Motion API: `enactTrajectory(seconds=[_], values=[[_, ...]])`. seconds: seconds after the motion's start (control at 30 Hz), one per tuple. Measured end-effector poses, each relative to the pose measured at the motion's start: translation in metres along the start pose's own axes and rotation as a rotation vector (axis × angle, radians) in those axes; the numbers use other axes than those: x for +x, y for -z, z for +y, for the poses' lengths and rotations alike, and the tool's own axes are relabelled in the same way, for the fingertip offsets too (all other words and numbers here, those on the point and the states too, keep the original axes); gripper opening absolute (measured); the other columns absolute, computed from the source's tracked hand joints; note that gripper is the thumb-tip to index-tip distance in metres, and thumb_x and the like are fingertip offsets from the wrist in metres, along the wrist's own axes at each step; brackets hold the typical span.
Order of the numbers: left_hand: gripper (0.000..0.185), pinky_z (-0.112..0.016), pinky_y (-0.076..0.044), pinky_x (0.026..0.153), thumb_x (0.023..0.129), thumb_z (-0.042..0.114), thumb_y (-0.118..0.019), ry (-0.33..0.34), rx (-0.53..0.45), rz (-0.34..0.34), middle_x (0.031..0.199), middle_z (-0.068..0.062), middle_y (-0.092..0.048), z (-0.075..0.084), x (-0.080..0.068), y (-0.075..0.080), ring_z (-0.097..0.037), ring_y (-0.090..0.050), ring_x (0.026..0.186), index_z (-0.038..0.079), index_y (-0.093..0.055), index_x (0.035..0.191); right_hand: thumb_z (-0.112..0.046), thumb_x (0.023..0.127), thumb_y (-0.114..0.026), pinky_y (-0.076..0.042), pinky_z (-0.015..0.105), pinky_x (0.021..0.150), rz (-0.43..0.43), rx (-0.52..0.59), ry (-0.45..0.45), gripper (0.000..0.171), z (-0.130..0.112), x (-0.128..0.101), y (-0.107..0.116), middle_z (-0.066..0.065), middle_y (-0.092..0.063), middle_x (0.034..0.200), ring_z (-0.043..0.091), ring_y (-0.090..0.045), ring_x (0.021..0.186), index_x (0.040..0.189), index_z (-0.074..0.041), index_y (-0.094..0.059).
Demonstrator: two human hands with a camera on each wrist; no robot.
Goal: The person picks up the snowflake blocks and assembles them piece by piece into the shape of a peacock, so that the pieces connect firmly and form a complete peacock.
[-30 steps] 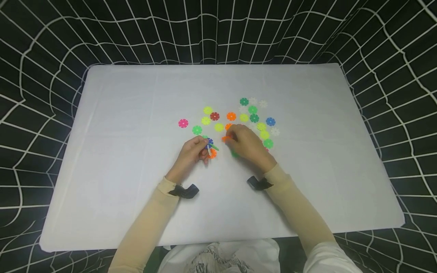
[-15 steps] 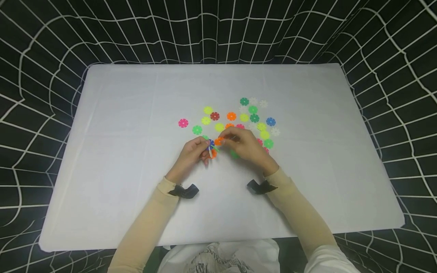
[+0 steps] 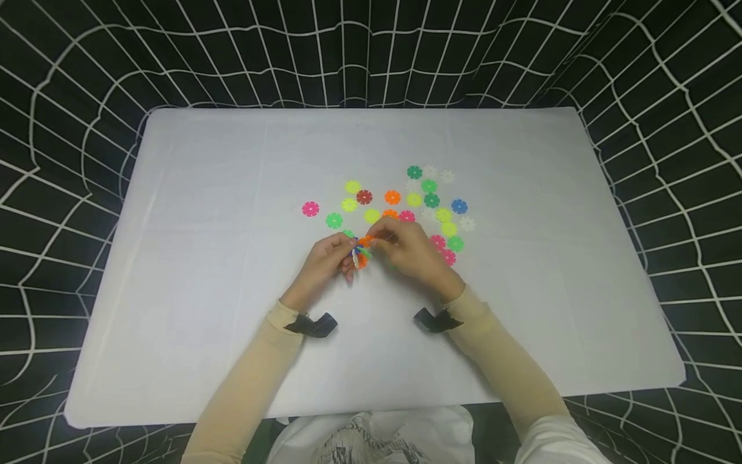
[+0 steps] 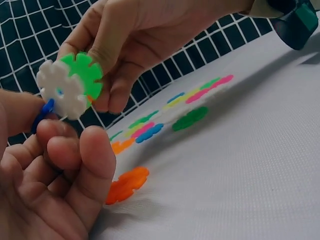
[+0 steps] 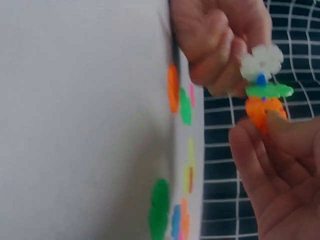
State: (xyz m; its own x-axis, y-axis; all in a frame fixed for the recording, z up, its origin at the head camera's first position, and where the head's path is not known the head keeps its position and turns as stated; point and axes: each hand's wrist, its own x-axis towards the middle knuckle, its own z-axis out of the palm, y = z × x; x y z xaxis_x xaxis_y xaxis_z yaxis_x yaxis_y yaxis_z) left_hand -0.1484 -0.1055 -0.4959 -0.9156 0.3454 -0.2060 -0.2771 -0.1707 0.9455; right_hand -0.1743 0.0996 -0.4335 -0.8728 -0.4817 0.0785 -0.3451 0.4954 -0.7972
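Observation:
My left hand (image 3: 324, 263) pinches a blue notched plastic disc (image 4: 43, 115), mostly hidden by the fingers in the left wrist view. Slotted into the blue piece are a white disc (image 4: 61, 92) and a green disc (image 4: 91, 75), which stand out at angles. From the other side, my right hand (image 3: 413, 252) holds an orange disc (image 5: 259, 111) between thumb and fingers, right against the blue one and beside the green. Both hands are above the table, close together. On the cloth below the left fingers lies another orange disc (image 4: 131, 184).
Several loose discs lie scattered beyond and around the hands, among them a pink disc (image 3: 310, 209), a dark red disc (image 3: 364, 197) and a blue disc (image 3: 459, 206). The white table (image 3: 191, 270) is surrounded by white netting (image 3: 342, 48) over dark backing.
My right hand has brought the orange disc leftward from over the table up to the joined discs. The left hand has stayed nearly in place, still holding them.

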Motion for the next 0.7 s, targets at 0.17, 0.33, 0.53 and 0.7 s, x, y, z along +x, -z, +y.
enactTrajectory(seconds=[0.17,0.33,0.53,0.7], values=[[0.02,-0.023,-0.051,0.059,0.106,0.025,-0.053,-0.001,-0.034,0.023,0.071,0.001,-0.047,0.002,-0.001,-0.001,-0.015,-0.055,0.06,0.008,-0.054,0.095,0.0,0.09,-0.072,-0.062,0.039,0.081,0.035,0.023,-0.018,0.011,0.001,0.001,-0.007,0.01,-0.076,0.095,0.023,-0.073,0.087,0.101,-0.003,-0.069],[0.02,-0.024,-0.052,0.062,0.106,0.024,-0.049,-0.017,-0.105,0.024,0.076,0.0,-0.048,0.004,-0.001,-0.004,-0.016,-0.054,0.064,0.009,-0.052,0.093,-0.005,0.092,-0.071,-0.062,0.039,0.083,0.027,0.046,-0.059,0.013,0.002,-0.001,-0.006,0.009,-0.076,0.101,0.024,-0.074,0.092,0.106,-0.006,-0.07],[0.017,-0.025,-0.054,0.063,0.106,0.02,-0.049,-0.011,-0.119,0.041,0.075,0.001,-0.047,0.007,-0.003,-0.003,-0.016,-0.054,0.066,0.009,-0.053,0.094,-0.01,0.096,-0.067,-0.06,0.042,0.09,-0.047,-0.022,-0.111,0.023,0.008,-0.001,0.011,0.009,-0.074,0.113,0.025,-0.071,0.1,0.119,-0.006,-0.07],[0.018,-0.024,-0.055,0.064,0.106,0.023,-0.049,0.007,-0.075,0.052,0.074,0.001,-0.044,0.006,-0.004,0.0,-0.016,-0.056,0.064,0.009,-0.053,0.094,-0.012,0.098,-0.063,-0.053,0.04,0.091,-0.076,-0.294,-0.152,0.026,0.018,0.001,0.022,0.011,-0.069,0.11,0.027,-0.058,0.103,0.122,-0.005,-0.07]])
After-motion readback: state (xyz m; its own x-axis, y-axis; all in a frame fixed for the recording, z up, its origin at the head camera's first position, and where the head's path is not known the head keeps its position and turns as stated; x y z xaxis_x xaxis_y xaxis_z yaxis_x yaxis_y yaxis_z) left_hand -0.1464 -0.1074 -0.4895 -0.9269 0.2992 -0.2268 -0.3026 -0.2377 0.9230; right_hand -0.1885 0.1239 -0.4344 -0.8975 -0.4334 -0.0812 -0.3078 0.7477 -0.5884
